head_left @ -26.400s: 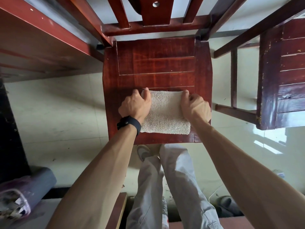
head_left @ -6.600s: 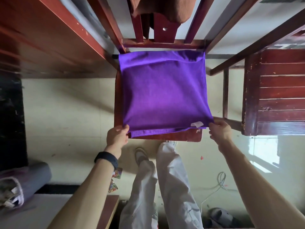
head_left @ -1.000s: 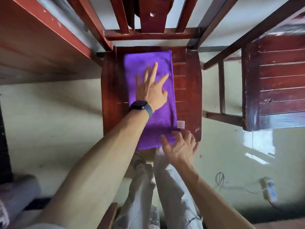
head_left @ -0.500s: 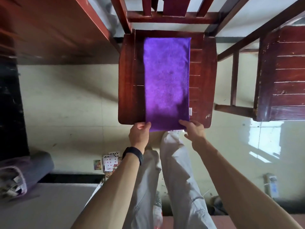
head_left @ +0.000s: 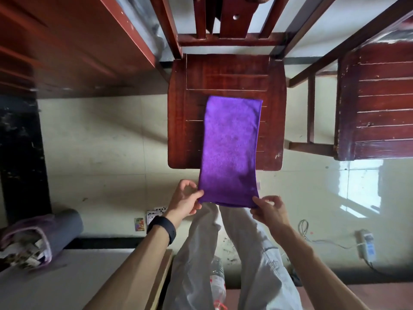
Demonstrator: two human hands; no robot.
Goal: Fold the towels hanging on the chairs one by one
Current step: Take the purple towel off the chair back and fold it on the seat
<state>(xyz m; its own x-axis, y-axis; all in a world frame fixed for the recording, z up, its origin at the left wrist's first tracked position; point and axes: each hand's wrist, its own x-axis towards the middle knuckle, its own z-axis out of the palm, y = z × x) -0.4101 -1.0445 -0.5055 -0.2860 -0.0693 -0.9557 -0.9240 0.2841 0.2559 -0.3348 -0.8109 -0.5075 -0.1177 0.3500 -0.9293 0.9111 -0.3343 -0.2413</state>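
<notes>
One purple towel [head_left: 230, 148]. Two wooden chairs: the middle chair [head_left: 223, 72] and the right-hand chair [head_left: 380, 108]. Two hands, left hand [head_left: 185, 201] and right hand [head_left: 270, 211]. One black wristband [head_left: 161, 229], one rolled mat [head_left: 62, 231], one power strip [head_left: 366, 243] — the playing cards [head_left: 156, 214] are too small to count.

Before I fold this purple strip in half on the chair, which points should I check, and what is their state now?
1. Left hand pinches the near left corner of the purple towel: ok.
2. Right hand pinches the near right corner: ok.
3. Far end lies flat on the chair seat: ok.
4. Near end is supported by the seat: not ok, it overhangs the front edge.
5. Lower layers are aligned: cannot tell, they are hidden.
</notes>
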